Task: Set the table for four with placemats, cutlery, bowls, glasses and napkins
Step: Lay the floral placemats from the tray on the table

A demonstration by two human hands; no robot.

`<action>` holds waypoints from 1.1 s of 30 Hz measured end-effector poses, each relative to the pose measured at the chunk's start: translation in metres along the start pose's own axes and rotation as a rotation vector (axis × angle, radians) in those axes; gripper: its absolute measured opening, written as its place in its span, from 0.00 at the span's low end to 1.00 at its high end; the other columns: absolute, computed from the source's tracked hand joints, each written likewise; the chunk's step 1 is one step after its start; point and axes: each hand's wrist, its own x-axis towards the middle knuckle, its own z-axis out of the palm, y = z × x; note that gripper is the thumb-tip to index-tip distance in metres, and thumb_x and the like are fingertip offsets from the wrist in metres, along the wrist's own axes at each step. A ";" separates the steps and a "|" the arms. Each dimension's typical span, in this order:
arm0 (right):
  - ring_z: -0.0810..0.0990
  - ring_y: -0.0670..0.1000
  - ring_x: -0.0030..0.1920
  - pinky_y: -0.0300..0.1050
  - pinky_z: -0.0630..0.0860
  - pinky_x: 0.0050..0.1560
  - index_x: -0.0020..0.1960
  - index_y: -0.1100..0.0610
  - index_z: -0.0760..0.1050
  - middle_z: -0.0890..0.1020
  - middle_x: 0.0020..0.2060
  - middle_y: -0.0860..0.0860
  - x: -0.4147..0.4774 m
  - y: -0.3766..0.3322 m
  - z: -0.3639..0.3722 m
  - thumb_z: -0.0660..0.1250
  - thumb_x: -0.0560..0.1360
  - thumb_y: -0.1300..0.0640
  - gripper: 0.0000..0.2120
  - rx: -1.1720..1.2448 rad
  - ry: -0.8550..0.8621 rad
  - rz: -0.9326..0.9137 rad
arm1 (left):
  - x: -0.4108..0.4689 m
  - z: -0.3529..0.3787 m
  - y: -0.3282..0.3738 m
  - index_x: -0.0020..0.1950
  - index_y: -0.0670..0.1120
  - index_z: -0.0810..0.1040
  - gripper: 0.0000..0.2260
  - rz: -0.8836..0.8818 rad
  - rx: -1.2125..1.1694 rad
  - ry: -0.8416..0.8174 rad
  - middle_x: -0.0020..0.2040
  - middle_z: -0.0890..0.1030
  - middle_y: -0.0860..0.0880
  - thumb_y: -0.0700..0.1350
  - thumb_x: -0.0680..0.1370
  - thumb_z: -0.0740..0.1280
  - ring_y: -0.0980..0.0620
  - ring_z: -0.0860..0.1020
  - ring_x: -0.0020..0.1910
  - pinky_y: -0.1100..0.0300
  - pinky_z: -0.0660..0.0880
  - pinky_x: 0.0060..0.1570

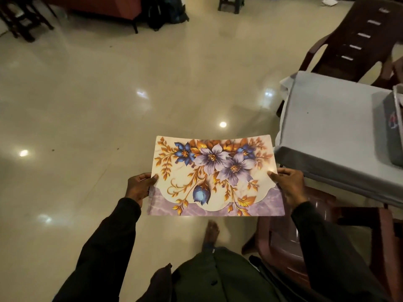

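A floral placemat (pixel 214 175), cream with purple and blue flowers and gold leaves, is held flat in the air over the floor in front of me. My left hand (pixel 139 187) grips its left edge and my right hand (pixel 290 184) grips its right edge. The table (pixel 327 127), covered with a grey cloth, stands to the right of the placemat, its near corner just beyond my right hand. No cutlery, bowls, glasses or napkins are in view.
A grey pouch (pixel 390 127) lies at the table's right edge. One brown plastic chair (pixel 357 40) stands behind the table, another (pixel 305 236) below my right arm. Glossy tile floor (pixel 98 127) spreads left. Dark furniture and bags line the far side.
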 end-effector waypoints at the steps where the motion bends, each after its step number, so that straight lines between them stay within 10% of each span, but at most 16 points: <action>1: 0.88 0.57 0.46 0.54 0.84 0.47 0.52 0.64 0.82 0.87 0.46 0.57 0.010 -0.007 0.000 0.79 0.71 0.61 0.12 0.001 0.017 0.001 | 0.014 0.010 0.013 0.54 0.40 0.82 0.08 0.004 0.012 -0.016 0.48 0.86 0.44 0.40 0.76 0.75 0.44 0.82 0.46 0.55 0.79 0.43; 33: 0.86 0.58 0.49 0.57 0.84 0.51 0.52 0.63 0.82 0.86 0.49 0.59 0.198 -0.055 -0.004 0.79 0.69 0.64 0.13 0.333 0.983 0.280 | 0.357 0.447 0.313 0.59 0.37 0.82 0.13 0.102 0.661 -0.822 0.52 0.85 0.40 0.41 0.76 0.75 0.42 0.84 0.47 0.54 0.80 0.43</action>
